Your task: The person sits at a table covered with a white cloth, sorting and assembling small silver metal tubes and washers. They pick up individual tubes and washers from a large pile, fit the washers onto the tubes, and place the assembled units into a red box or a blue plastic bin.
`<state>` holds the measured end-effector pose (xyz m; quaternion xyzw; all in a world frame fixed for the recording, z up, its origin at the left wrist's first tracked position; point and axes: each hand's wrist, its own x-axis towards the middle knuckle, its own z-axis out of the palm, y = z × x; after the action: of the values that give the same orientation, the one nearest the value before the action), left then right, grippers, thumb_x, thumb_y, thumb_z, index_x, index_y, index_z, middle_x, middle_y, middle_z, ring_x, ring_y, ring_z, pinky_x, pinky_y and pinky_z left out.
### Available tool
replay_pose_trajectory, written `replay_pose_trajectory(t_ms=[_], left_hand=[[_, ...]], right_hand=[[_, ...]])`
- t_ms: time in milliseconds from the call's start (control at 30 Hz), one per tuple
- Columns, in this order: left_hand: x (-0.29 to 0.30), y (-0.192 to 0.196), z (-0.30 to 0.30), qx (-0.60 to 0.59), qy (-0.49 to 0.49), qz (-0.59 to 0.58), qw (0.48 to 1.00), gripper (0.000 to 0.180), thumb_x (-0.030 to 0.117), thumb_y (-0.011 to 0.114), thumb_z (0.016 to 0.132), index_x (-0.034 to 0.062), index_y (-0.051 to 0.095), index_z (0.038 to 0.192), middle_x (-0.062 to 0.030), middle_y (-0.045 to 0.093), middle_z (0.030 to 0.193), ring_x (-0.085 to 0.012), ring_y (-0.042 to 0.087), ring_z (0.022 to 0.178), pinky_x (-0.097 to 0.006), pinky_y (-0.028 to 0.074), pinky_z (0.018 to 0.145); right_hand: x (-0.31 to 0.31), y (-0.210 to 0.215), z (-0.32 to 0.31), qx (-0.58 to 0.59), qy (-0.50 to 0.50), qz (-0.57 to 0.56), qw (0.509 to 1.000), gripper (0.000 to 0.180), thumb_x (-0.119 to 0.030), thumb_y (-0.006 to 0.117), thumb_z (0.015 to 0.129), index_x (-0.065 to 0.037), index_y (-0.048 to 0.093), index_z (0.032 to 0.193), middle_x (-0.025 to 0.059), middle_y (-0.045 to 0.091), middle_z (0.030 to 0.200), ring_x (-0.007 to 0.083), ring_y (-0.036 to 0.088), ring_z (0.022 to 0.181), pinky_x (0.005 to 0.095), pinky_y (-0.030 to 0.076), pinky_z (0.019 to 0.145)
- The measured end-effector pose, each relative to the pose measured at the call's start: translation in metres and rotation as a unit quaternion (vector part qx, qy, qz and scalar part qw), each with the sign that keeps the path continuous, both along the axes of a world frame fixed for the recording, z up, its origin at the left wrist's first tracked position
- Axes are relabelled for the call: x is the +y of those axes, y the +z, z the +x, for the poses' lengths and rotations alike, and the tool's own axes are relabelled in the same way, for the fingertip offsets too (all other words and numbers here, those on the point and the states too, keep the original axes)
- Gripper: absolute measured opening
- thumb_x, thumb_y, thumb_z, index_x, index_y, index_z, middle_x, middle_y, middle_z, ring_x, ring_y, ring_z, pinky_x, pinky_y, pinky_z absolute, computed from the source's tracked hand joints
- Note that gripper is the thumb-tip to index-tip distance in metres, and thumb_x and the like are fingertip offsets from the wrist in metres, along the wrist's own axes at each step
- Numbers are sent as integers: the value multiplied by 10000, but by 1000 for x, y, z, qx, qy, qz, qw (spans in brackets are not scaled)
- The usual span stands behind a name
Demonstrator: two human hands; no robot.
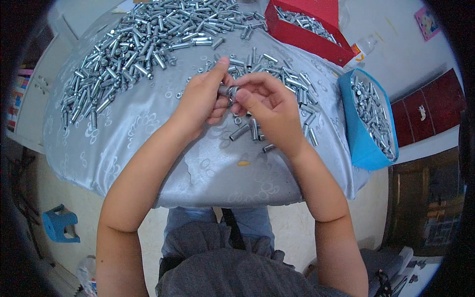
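Observation:
Over the middle of the table my two hands meet around a shiny metal anchor bolt [225, 90]. My left hand [203, 96] is closed around its sleeve, thumb pointing up and away. The fingertips of my right hand [272, 104] pinch its right end, where a small ring or nut shows; the fingers partly hide it. Beneath and beyond my hands lie loose metal sleeves and bolts [240, 132], with small nuts and washers [179, 94] among them. A large heap of similar bolts [143, 44] spreads over the far left of the table.
A red box [307, 37] of metal parts stands at the far right. Nearer, a blue bin [354, 119] at the right edge holds more. A plastic bottle [365, 45] is beside the red box. Silvery patterned cloth [128, 128] covers the table; a small yellow piece [243, 163] lies near me.

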<state>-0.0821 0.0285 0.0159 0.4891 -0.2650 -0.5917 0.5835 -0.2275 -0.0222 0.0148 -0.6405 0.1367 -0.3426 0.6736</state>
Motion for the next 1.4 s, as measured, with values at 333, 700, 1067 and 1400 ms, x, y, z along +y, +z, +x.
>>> replay_pose_trajectory(t_ms=[333, 700, 1067, 1400], left_hand=[[-2, -6, -5, 95, 25, -87, 991, 332, 390, 522, 902, 67, 471, 843, 44, 322, 576, -49, 295, 459, -203, 256, 414], [1, 0, -6, 8, 38, -94, 995, 284, 332, 499, 919, 69, 476, 818, 36, 356, 594, -45, 295, 462, -205, 244, 415], [-1, -3, -3, 3, 22, -108, 994, 288, 344, 497, 918, 87, 464, 793, 52, 325, 574, -39, 274, 455, -205, 221, 411], [0, -2, -7, -10, 18, -100, 995, 299, 375, 498, 914, 102, 467, 798, 61, 313, 562, -43, 268, 447, -206, 209, 406]], right_hand=[[-3, 0, -1, 48, -175, -285, 941, 214, -46, 626, 805, -7, 631, 1015, 88, 637, 864, 150, 619, 741, 257, 498, 668], [-9, 6, -11, 165, -159, -390, 892, 168, -85, 660, 770, -27, 614, 920, 98, 622, 786, 217, 611, 668, 282, 494, 634], [-13, 3, -10, 125, -189, -469, 854, 233, -138, 674, 763, -49, 612, 969, 125, 635, 868, 203, 631, 726, 290, 501, 638], [-18, 1, -13, 154, -178, -453, 860, 237, -206, 707, 738, -39, 618, 882, 94, 605, 759, 176, 597, 665, 281, 482, 599]])
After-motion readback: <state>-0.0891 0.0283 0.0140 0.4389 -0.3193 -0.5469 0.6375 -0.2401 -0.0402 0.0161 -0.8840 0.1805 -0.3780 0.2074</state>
